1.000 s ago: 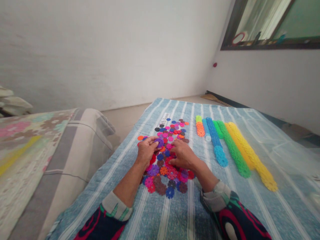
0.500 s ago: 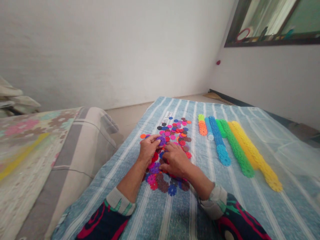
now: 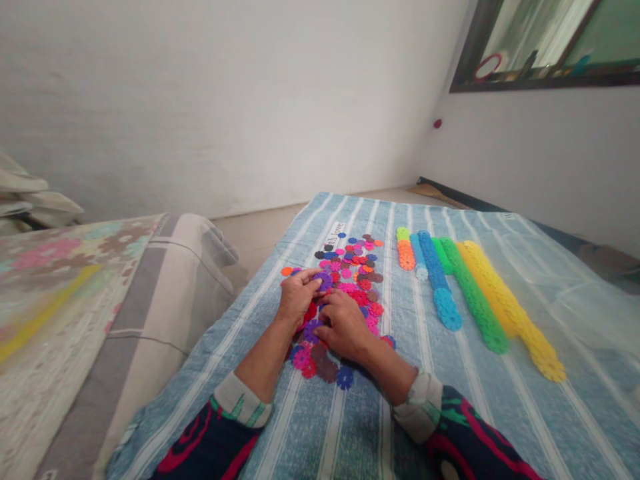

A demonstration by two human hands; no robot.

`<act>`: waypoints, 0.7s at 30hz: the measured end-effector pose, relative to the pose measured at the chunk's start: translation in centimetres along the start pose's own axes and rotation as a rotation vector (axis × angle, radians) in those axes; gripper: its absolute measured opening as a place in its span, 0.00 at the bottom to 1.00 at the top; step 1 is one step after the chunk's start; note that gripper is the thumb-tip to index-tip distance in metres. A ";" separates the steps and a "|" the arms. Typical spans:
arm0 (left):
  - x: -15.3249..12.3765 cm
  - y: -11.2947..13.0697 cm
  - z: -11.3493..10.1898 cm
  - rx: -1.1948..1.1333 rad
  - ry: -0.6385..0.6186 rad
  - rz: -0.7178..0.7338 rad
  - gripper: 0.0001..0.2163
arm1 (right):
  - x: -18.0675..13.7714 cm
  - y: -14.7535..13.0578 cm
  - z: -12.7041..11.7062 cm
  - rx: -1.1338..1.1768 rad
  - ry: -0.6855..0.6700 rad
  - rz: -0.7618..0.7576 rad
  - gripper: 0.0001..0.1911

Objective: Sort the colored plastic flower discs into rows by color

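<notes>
A scattered pile of small flower-shaped plastic discs [image 3: 350, 267] in pink, red, purple, blue and brown lies on a blue striped cloth [image 3: 400, 413]. My left hand [image 3: 296, 297] is closed, pinching a stack of purple discs [image 3: 324, 281] at its fingertips. My right hand [image 3: 343, 325] rests on the pile just beside it, fingers curled over a purple disc [image 3: 313, 329]; whether it grips the disc is hidden. Both sleeves are dark with a red and green pattern.
To the right lie long rows of joined discs: orange [image 3: 404, 253], light blue [image 3: 419, 261], blue [image 3: 437, 287], green [image 3: 473, 297] and yellow [image 3: 510, 313]. A clear plastic sheet [image 3: 565, 300] covers the far right. A grey cushion [image 3: 165, 293] and patterned mat [image 3: 55, 280] lie left.
My right hand has slid left and toward me across the pile, uncovering discs to its right. My left hand has stayed put with the purple stack.
</notes>
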State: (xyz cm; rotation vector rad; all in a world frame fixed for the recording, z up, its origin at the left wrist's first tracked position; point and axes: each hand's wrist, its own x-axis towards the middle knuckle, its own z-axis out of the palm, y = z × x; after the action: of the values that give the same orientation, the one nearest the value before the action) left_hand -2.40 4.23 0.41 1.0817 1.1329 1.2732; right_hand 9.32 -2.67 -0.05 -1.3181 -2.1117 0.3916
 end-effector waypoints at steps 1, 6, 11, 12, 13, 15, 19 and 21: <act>0.0 0.0 0.0 0.004 -0.003 -0.002 0.13 | 0.2 0.3 -0.2 0.053 0.028 0.016 0.06; -0.3 0.3 0.1 0.042 -0.056 -0.005 0.14 | 0.9 2.5 -1.9 0.259 0.250 0.154 0.08; -0.8 0.5 0.5 0.030 -0.176 -0.087 0.14 | 0.9 4.1 -2.4 0.307 0.402 0.273 0.06; -0.8 0.5 0.5 0.017 -0.192 -0.097 0.14 | 0.9 4.2 -2.3 0.304 0.413 0.289 0.06; -0.9 0.5 0.6 0.006 -0.204 -0.103 0.14 | 0.9 4.2 -2.3 0.301 0.414 0.300 0.07; -1.0 0.6 0.6 -0.007 -0.219 -0.110 0.14 | 0.9 4.3 -2.3 0.295 0.407 0.311 0.07; -1.2 0.7 0.7 -0.007 -0.267 -0.121 0.14 | 0.8 4.3 -2.4 0.258 0.416 0.339 0.07; -1.4 0.7 0.8 0.004 -0.293 -0.116 0.15 | 0.8 4.4 -2.5 0.219 0.417 0.349 0.07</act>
State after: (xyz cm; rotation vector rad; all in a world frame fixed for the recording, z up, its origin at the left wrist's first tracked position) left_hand -1.68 2.91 1.27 1.1459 0.9615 0.9852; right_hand 13.74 -0.15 -0.19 -1.4886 -1.4585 0.4334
